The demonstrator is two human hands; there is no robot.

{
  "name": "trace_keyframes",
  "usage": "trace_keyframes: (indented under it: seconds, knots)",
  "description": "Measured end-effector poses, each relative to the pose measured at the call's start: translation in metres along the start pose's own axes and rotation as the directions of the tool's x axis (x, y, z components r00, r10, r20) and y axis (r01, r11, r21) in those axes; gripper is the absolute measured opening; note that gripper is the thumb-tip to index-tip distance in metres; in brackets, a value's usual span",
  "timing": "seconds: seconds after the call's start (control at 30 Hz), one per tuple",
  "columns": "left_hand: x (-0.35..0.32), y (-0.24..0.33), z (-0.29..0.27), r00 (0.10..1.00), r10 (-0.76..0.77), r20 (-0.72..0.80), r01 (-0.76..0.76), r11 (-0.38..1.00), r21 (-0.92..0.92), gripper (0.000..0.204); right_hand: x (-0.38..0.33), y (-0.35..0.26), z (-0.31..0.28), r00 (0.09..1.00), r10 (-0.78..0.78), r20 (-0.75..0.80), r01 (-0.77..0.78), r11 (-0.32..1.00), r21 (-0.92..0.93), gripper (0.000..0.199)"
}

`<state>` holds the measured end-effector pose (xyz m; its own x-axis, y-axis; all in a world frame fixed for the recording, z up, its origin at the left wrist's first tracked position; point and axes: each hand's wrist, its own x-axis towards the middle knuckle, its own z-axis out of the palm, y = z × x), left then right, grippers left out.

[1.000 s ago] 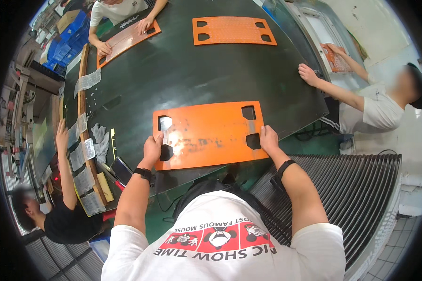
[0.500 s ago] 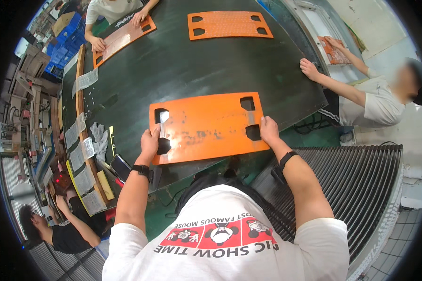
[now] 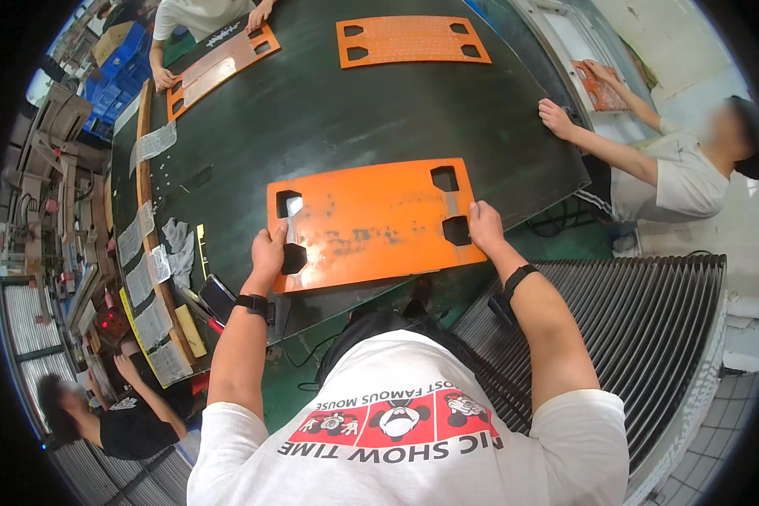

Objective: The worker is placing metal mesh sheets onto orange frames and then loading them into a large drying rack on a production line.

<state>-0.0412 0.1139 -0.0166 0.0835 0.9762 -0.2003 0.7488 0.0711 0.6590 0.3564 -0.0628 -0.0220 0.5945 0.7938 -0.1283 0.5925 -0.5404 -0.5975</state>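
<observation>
Between my hands is a flat orange panel with a cut-out near each corner and dark smudges across its middle. My left hand is closed on its left edge, beside the lower left cut-out. On the opposite edge, my right hand grips next to the lower right cut-out, thumb on top. The fingers under the panel are hidden. Its near edge reaches past the front of the dark green table; whether the panel rests on the tabletop, I cannot tell.
Another orange panel lies at the table's far side. A co-worker handles a panel at the far left; another person stands at right. A wooden strip, grey cloth and phone lie left. Ribbed racking stands near right.
The panel and my hands have shifted very slightly away from me. At the far left, the co-worker's hands have moved outward to the ends of their panel.
</observation>
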Motion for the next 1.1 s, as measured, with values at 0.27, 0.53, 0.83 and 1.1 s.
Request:
trace_keyframes:
  seconds: [0.27,0.53,0.83,1.1]
  knots:
    - [-0.011,0.027,-0.027,0.999,0.035,-0.026,-0.04,0.97,-0.24,0.042,0.008,-0.013,-0.03,0.995,-0.072,-0.073,0.072,0.997,-0.002,0.034]
    - [-0.072,0.159,-0.088,0.916,0.391,-0.089,-0.355,0.684,-0.637,0.016,0.012,-0.046,-0.091,0.916,-0.046,-0.399,0.128,0.975,0.183,0.044]
    - [-0.071,0.247,-0.041,-0.259,0.963,-0.078,-0.962,-0.25,0.11,0.027,-0.06,-0.074,-0.137,0.925,-0.137,0.354,-0.379,-0.296,0.877,0.049]
    - [-0.057,0.189,-0.025,0.406,0.9,-0.159,-0.905,0.42,0.066,0.038,-0.021,-0.015,-0.109,0.978,0.066,0.2,-0.166,-0.346,0.924,0.035]
